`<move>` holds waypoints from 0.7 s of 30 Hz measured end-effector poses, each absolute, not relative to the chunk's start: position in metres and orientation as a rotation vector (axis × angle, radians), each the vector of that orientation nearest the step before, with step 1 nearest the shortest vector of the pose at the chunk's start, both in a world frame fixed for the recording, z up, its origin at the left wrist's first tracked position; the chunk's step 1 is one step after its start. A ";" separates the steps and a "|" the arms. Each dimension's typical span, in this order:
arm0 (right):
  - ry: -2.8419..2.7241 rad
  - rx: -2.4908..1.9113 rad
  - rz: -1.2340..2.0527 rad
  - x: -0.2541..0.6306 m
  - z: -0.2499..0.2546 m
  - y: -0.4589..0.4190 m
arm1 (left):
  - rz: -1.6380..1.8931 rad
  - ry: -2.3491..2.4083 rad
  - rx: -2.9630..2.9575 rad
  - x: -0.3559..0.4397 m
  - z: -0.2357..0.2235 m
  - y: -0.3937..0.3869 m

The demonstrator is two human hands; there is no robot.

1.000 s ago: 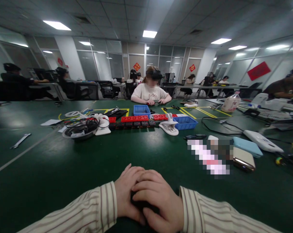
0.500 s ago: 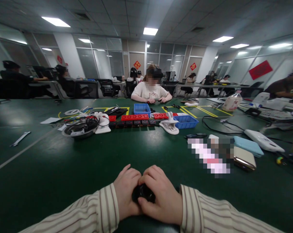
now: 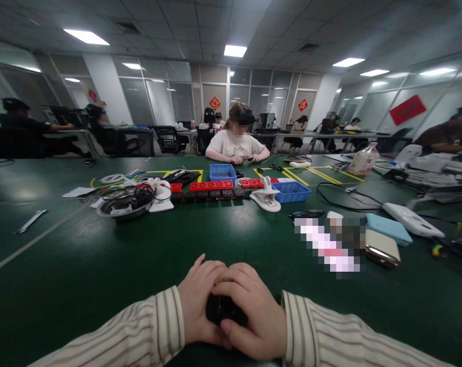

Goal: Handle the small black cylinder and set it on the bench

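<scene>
Close to the table's near edge, a small rounded black object (image 3: pixel 224 309) sits between my two hands; its kind is hard to make out. My left hand (image 3: pixel 200 300) curls around its left side, with the thumb beneath. From the right, my right hand (image 3: pixel 254 311) wraps over it, fingers across the far side and thumb on the near side. The fingertips of both hands meet above the object, and much of it is hidden. Striped sleeves cover both wrists.
Across the green table (image 3: pixel 139 265) lie a metal bowl (image 3: pixel 120 210) of cables, red and black socket strips (image 3: pixel 215 189), a white clip stand (image 3: pixel 267 196) and blue bins (image 3: pixel 292 191). A cream case (image 3: pixel 382 247) rests at right. Opposite sits a person (image 3: pixel 236 142) wearing a headset.
My right hand's fingers have shifted farther over the black object toward my left hand, and its thumb sits slightly lower. The black object has turned or tilted a little between the hands.
</scene>
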State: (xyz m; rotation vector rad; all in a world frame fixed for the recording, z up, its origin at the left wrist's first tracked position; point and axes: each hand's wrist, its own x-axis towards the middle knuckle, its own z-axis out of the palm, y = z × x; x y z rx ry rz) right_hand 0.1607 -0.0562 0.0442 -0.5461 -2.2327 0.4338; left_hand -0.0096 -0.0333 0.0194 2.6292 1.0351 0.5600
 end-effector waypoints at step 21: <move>-2.338 -0.464 0.445 0.160 0.046 -0.055 | 0.476 0.800 2.604 -0.012 0.016 -0.019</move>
